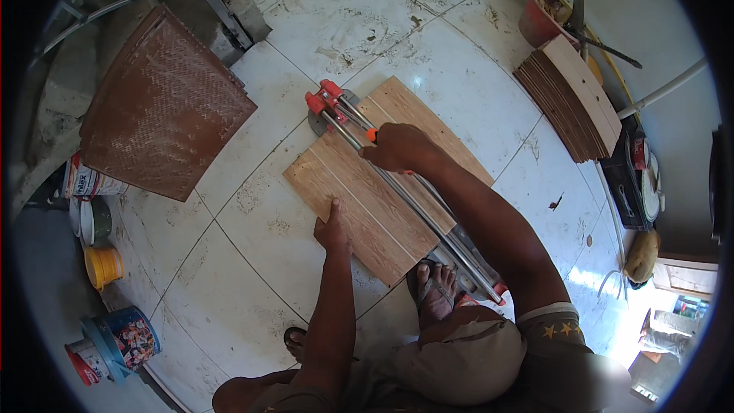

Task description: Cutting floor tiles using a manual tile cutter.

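Note:
A wood-look tile (375,210) with pale lines across it lies on the floor, set under the two steel rails of a manual tile cutter (418,214). Red brackets (330,90) cap the cutter's far end. My right hand (401,147) is closed around the cutter's handle, whose orange tip (372,134) shows beside my fingers. On the tile's left edge rests my left hand (333,232), thumb on top; its other fingers are mostly hidden at the edge. My sandalled foot (436,291) is beside the near end of the cutter and tile.
Brown tiles (164,107) are stacked at left, near a metal ladder-like frame (210,0). Below stand a yellow bucket (104,268) and a blue bucket (130,340). At right are more stacked tiles (569,99), a red bucket (539,15) and a black case (631,183). Dust marks the white floor.

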`<action>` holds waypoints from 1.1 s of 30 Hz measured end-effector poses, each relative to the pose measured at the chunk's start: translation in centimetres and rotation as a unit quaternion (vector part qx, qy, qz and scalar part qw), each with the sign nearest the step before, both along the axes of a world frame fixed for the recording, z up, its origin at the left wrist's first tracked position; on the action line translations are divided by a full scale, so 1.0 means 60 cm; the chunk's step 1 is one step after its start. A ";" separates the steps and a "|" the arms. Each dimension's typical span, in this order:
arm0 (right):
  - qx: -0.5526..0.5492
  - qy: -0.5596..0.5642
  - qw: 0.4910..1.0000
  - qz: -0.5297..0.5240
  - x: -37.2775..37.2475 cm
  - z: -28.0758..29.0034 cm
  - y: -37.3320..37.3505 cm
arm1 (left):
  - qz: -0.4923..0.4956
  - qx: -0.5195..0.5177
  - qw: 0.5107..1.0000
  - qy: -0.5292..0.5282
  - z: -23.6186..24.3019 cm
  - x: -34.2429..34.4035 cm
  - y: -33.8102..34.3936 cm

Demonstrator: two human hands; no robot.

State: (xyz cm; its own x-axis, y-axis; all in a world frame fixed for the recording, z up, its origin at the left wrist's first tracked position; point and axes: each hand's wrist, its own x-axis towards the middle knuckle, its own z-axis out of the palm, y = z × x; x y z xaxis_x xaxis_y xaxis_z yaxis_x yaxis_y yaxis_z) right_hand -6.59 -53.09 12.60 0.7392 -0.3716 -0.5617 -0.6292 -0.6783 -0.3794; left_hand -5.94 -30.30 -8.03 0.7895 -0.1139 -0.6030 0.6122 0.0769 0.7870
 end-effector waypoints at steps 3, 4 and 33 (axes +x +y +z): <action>-0.020 -0.021 0.999 -0.020 -0.032 -0.059 -0.005 | -0.004 0.001 1.000 -0.005 -0.007 -0.003 -0.008; -0.017 -0.027 0.999 -0.038 -0.038 -0.066 0.001 | -0.001 0.001 1.000 -0.005 -0.008 -0.002 -0.006; 0.151 -0.002 0.976 -0.156 -0.047 -0.131 -0.027 | 0.015 0.017 0.999 -0.031 -0.006 -0.002 -0.002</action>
State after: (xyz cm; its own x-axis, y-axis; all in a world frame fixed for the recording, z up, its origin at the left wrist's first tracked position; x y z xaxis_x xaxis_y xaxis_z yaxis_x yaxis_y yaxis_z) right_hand -9.43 -54.73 4.74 0.6192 -0.3969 -0.6776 -0.7852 -0.3105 -0.5357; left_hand -6.05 -30.42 -8.37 0.8278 -0.0706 -0.5566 0.5607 0.0668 0.8253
